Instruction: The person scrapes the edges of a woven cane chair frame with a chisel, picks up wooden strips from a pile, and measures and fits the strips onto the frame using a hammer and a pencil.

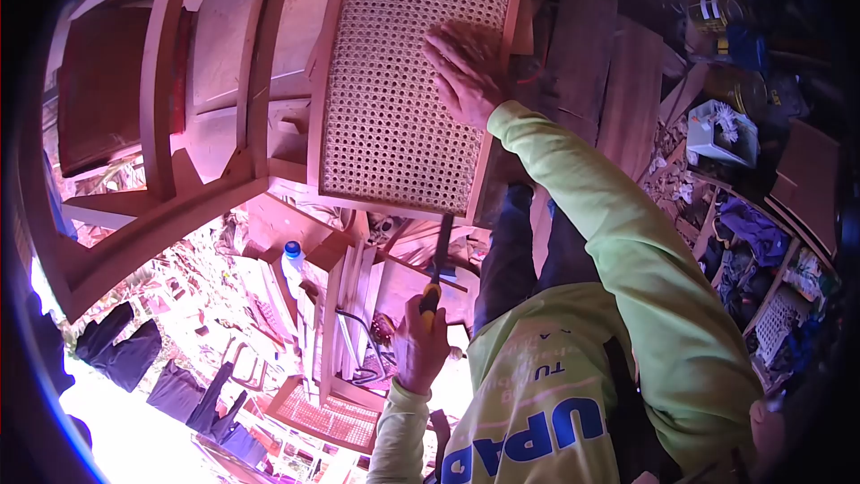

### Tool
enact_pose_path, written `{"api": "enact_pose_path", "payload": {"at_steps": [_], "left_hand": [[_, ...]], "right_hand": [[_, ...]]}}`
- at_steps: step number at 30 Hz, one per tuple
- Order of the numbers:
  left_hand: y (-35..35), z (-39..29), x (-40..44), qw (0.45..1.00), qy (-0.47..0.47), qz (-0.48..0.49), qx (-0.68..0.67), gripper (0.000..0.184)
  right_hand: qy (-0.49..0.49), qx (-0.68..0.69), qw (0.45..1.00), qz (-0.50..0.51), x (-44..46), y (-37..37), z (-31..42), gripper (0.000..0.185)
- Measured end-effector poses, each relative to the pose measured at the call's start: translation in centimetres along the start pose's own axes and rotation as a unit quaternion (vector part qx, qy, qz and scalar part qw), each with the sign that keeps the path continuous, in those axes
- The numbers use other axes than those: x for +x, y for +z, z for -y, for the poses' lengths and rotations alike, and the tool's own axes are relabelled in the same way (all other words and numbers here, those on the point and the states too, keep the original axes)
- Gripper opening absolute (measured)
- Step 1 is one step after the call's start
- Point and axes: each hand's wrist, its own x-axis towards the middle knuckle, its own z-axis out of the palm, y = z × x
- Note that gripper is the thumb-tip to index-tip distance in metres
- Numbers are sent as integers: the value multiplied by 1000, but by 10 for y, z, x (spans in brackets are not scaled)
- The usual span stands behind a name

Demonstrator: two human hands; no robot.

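A wood-framed woven cane panel (403,81) fills the upper middle of the head view. My right hand (466,76) lies flat on the weave near the frame's right side, with its fingers stretched out and slightly blurred. Below the panel, my left hand (421,345) is closed around the yellow and black handle of a chisel (441,255). Its dark flat blade points up, with the tip at the frame's lower edge near the right corner; whether it touches the wood I cannot tell. The panel adjoins a wooden chair frame (157,233) on the left.
Wooden boards (618,90) lie right of the panel. A white container (721,134) stands among clutter further right. Below the chair frame are a bottle with a blue cap (293,255), wood offcuts (345,323) and another cane panel (327,417). Dark cloths (121,345) hang at lower left.
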Motion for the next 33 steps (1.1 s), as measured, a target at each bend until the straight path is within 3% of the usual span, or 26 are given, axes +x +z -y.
{"api": "enact_pose_path", "payload": {"at_steps": [1, 2, 4, 12, 15, 18, 25, 28, 33], "left_hand": [[1, -1, 3, 1000, 12, 20, 17, 34], [10, 4, 6, 996, 81, -19, -12, 40], [19, 6, 5, 996, 87, -27, 10, 42], [32, 10, 0, 992, 98, -65, 37, 48], [33, 6, 1, 998, 54, -32, 18, 42], [38, 6, -1, 997, 51, -44, 29, 47], [52, 1, -2, 996, 17, -55, -62, 39], [43, 1, 1, 995, 22, -83, 44, 41], [43, 18, 7, 995, 54, -54, -63, 45]], "right_hand": [[-4, -11, 1000, 4, -1, -2, -1, 61], [-7, -6, 1000, 5, -1, -2, -2, 62], [-5, -5, 1000, 8, -2, -2, -3, 62], [-1, -1, 1000, 7, -2, -2, 0, 62], [-4, -6, 1000, 2, -2, -2, -2, 62], [0, -20, 1000, 9, -1, -2, 1, 62], [-4, -17, 1000, 8, -2, -2, 0, 61], [-5, -18, 1000, 9, 0, -4, -1, 60], [8, -16, 1000, 2, -1, -5, 1, 63]]}}
